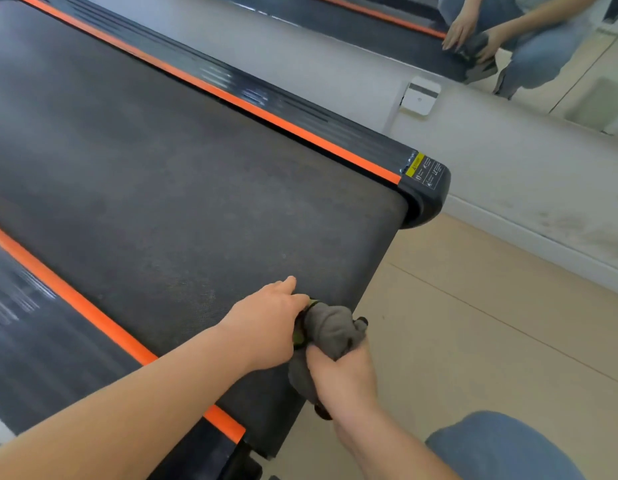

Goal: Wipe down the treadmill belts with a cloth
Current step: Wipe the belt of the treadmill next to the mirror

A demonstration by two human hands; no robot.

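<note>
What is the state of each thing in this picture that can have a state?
cloth: bunched up, at the end edge of the belt, held.
right hand: grips the cloth.
left hand: rests on the belt beside the cloth; the mirror shows its fingers straight.
treadmill belt: lies flat; whether it runs cannot be told.
mirror: reflects the crouching person and both hands.

Belt [183,188] lies open ahead; orange rails [266,114] flank it; wall [335,64] seemingly close beyond the far rail.
</note>
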